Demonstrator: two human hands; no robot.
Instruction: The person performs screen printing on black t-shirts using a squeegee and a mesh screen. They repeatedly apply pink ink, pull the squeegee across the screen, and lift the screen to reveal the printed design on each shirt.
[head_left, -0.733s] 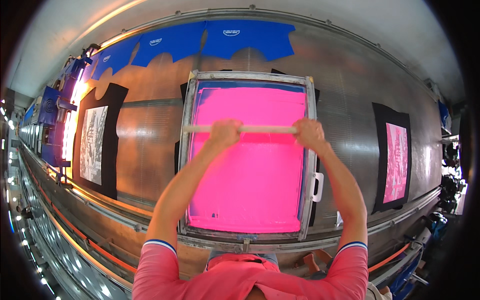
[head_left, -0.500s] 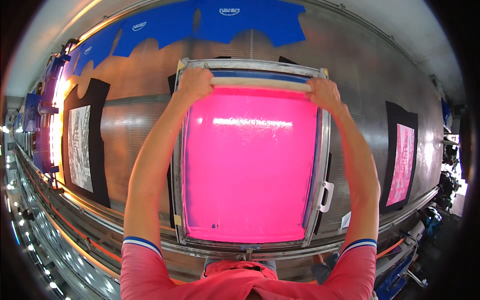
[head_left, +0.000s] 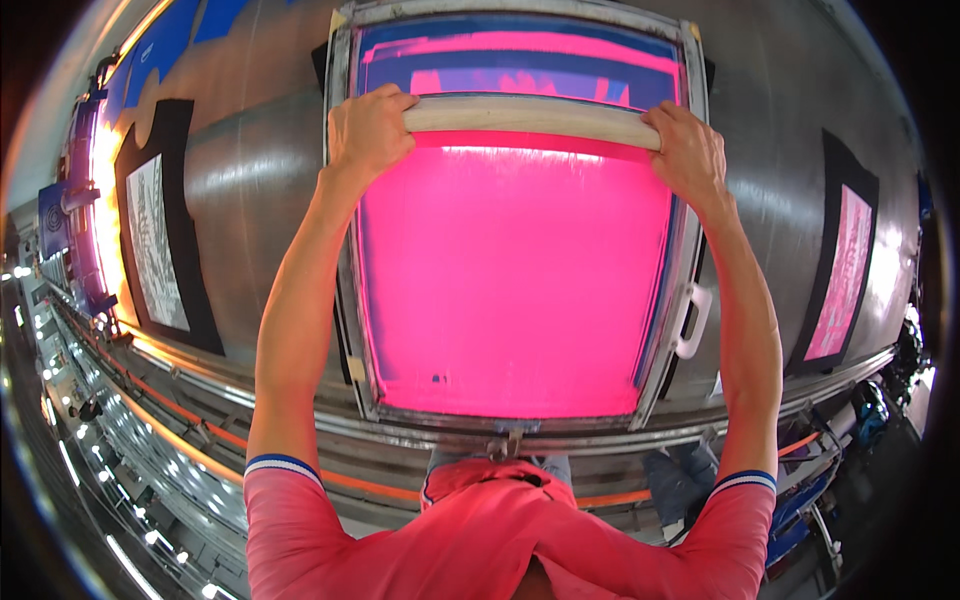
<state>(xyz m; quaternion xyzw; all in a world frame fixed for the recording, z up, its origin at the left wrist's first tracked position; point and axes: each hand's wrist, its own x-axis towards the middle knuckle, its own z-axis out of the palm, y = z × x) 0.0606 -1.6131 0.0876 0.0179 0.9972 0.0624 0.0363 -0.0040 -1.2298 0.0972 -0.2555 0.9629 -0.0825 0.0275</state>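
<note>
Both my hands grip a wooden-handled squeegee [head_left: 530, 117] that spans a framed printing screen [head_left: 345, 250] from side to side. My left hand [head_left: 370, 132] is closed round its left end, and my right hand [head_left: 688, 150] round the right end. On the near side of the squeegee, glossy pink ink [head_left: 510, 280] covers most of the mesh. Beyond it, blue mesh and part of a printed pattern show through streaks of pink. The squeegee's blade is hidden under its handle. A white handle [head_left: 692, 320] sticks out from the frame's right side.
The screen lies on a long metal table [head_left: 765, 110]. Black garment pieces with prints lie to the left [head_left: 155, 230] and right [head_left: 840, 250]. A blue machine with a bright glowing strip [head_left: 105, 200] stands at far left. Blue fabric [head_left: 150, 55] lies at the back left.
The squeegee has moved toward me from the screen's far end, uncovering blue mesh and pattern behind it. My view has shifted, so the screen's far edge sits higher in the picture.
</note>
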